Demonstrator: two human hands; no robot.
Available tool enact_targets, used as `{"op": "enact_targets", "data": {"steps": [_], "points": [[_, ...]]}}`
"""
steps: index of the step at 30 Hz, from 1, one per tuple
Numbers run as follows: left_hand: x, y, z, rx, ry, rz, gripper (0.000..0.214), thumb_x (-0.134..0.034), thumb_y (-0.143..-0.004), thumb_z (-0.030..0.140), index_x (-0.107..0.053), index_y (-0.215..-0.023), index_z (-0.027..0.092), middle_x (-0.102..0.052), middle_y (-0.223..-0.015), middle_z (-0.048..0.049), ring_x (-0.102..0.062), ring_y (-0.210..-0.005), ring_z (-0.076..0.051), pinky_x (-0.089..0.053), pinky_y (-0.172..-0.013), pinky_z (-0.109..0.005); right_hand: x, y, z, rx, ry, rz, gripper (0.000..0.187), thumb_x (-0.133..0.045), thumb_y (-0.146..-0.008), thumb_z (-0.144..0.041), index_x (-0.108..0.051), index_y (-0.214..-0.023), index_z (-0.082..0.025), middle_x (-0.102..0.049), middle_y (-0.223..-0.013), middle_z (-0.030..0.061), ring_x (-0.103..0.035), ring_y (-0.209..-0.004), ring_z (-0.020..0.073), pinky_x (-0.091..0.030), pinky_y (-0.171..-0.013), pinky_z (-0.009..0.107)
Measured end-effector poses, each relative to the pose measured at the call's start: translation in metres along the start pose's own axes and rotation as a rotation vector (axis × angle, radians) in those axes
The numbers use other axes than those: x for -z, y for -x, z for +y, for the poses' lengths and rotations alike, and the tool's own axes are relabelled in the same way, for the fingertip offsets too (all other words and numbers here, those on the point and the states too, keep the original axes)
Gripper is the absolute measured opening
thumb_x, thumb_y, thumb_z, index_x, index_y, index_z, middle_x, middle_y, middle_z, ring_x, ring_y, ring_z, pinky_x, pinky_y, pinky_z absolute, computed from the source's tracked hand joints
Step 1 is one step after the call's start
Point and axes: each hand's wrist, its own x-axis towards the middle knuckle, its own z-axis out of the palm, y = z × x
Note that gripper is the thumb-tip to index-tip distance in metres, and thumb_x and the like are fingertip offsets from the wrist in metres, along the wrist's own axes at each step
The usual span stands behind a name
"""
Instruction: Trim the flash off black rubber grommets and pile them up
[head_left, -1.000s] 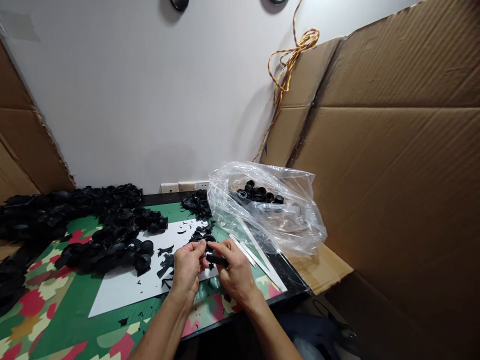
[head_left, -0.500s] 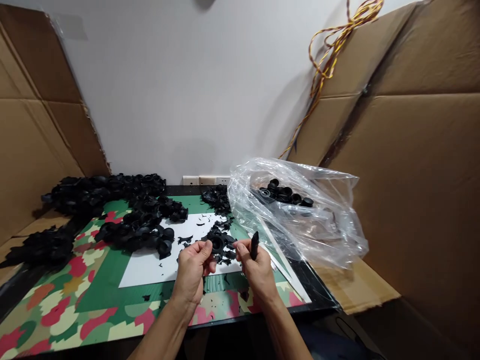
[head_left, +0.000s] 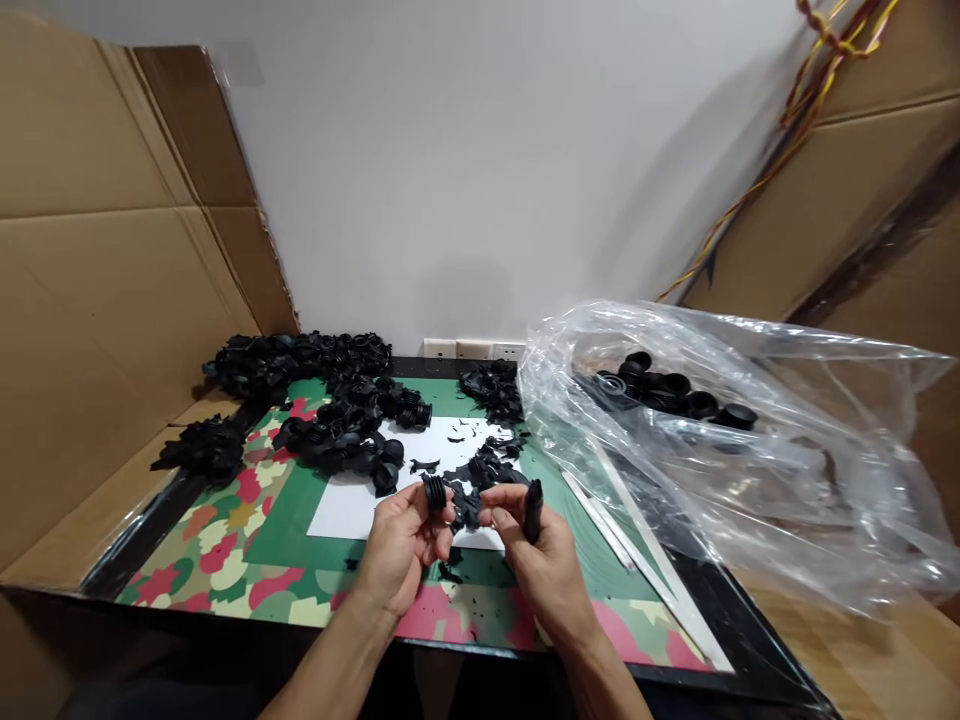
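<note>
A small black ribbed rubber bellows (head_left: 434, 491) is pinched between the thumb and fingers of my left hand (head_left: 397, 545), its ridged side showing. My right hand (head_left: 541, 555) is closed around a dark pen-like tool (head_left: 533, 508), whose end sticks up past the curled fingers. Beside the right thumb and index fingertips is a ragged black scrap (head_left: 468, 508); whether they grip it I cannot tell. Both hands are over the near part of a white sheet (head_left: 345, 515), where more torn black scraps (head_left: 491, 465) lie beyond the fingers.
Heaps of black rubber parts (head_left: 345, 440) lie on the left and back left. Another dark pile (head_left: 202, 450) is at the left edge. A clear plastic bag (head_left: 750, 480) holding black parts (head_left: 675, 390) spreads across the right. Cardboard walls (head_left: 90, 280) flank the table.
The bellows in my left hand has turned from its round opening to its ribbed side. My right hand still has the dark tool. The view has swung left.
</note>
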Motion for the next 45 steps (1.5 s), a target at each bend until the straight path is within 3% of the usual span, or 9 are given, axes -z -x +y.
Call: {"op": "enact_targets", "data": {"steps": [4,8,10,13,17,22,29,36,45], "points": [[0.002,-0.002,-0.003,-0.153,-0.156,0.042,0.041,-0.071,-0.065,0.053,-0.066,-0.072,0.013,-0.060,-0.054,-0.0010,-0.045,-0.034,-0.007,-0.020,-0.035,-0.018,0.000,0.000,-0.006,0.015,-0.002,-0.013,0.019,-0.062,-0.075,-0.037,-0.066,-0.078,-0.018,-0.067,-0.072,0.0051,-0.060,-0.068,0.0195,-0.047,-0.062,0.030],[0.007,0.000,-0.007,-0.466,-0.438,0.234,0.025,-0.067,-0.073,0.040,-0.073,-0.082,0.017,-0.056,-0.045,0.0012,-0.048,-0.041,-0.012,-0.037,-0.044,-0.022,-0.008,0.003,-0.007,-0.066,-0.075,-0.087,0.029,-0.065,-0.074,-0.046,-0.066,-0.080,-0.017,-0.066,-0.068,0.0042,-0.061,-0.065,0.0188,-0.048,-0.062,0.030],[0.009,0.003,-0.008,-0.605,-0.537,0.265,0.019,-0.069,-0.071,0.029,-0.075,-0.087,0.021,-0.068,-0.063,-0.0026,-0.059,-0.057,-0.016,-0.046,-0.058,-0.024,-0.014,0.004,-0.005,-0.101,-0.135,-0.101,0.033,-0.070,-0.070,-0.048,-0.065,-0.080,-0.017,-0.066,-0.070,0.0041,-0.060,-0.066,0.0184,-0.049,-0.062,0.029],[0.010,0.009,-0.007,-0.684,-0.618,0.176,0.025,-0.071,-0.069,0.021,-0.075,-0.093,0.023,-0.072,-0.095,-0.0067,-0.064,-0.084,-0.022,-0.048,-0.075,-0.028,-0.021,0.002,0.000,-0.133,-0.200,-0.048,0.034,-0.074,-0.067,-0.048,-0.064,-0.079,-0.017,-0.064,-0.070,0.0029,-0.058,-0.063,0.0162,-0.048,-0.058,0.027],[0.012,0.012,-0.006,-0.658,-0.658,0.093,0.029,-0.073,-0.066,0.020,-0.074,-0.096,0.022,-0.071,-0.100,-0.0082,-0.061,-0.071,-0.019,-0.045,-0.060,-0.026,-0.022,-0.003,0.004,-0.210,-0.298,0.025,0.034,-0.078,-0.063,-0.044,-0.065,-0.078,-0.017,-0.057,-0.060,-0.0011,-0.047,-0.048,0.0106,-0.037,-0.043,0.022],[0.012,0.011,-0.002,-0.538,-0.635,0.089,0.027,-0.078,-0.060,0.022,-0.073,-0.086,0.019,-0.070,-0.084,-0.0052,-0.054,-0.059,-0.014,-0.039,-0.051,-0.024,-0.020,-0.006,0.004,-0.327,-0.401,0.023,0.038,-0.083,-0.056,-0.041,-0.066,-0.079,-0.015,-0.052,-0.054,-0.0049,-0.033,-0.039,0.0043,-0.026,-0.037,0.019],[0.015,0.007,0.008,-0.496,-0.700,-0.029,0.033,-0.075,-0.064,0.020,-0.074,-0.097,0.023,-0.068,-0.096,-0.0076,-0.057,-0.069,-0.018,-0.046,-0.064,-0.026,-0.021,-0.005,0.003,-0.264,-0.360,0.045,0.030,-0.083,-0.056,-0.033,-0.068,-0.076,-0.016,-0.057,-0.059,-0.0027,-0.037,-0.043,0.0055,-0.027,-0.038,0.019],[0.024,0.001,-0.001,-0.427,-0.585,-0.044,0.025,-0.070,-0.068,0.017,-0.074,-0.092,0.021,-0.066,-0.095,-0.0057,-0.058,-0.071,-0.016,-0.049,-0.064,-0.024,-0.022,-0.009,0.002,-0.408,-0.517,0.103,0.038,-0.087,-0.046,-0.029,-0.064,-0.073,-0.016,-0.052,-0.052,-0.0059,-0.033,-0.037,0.0028,-0.022,-0.035,0.017],[0.019,-0.001,-0.002,-0.185,-0.427,-0.017,0.033,-0.074,-0.063,0.027,-0.072,-0.093,0.014,-0.063,-0.057,-0.0019,-0.058,-0.053,-0.014,-0.044,-0.047,-0.020,-0.022,-0.013,0.003,-0.492,-0.599,0.065,0.044,-0.089,-0.042,-0.030,-0.063,-0.073,-0.014,-0.048,-0.048,-0.0082,-0.028,-0.033,0.0002,-0.020,-0.032,0.015]]}}
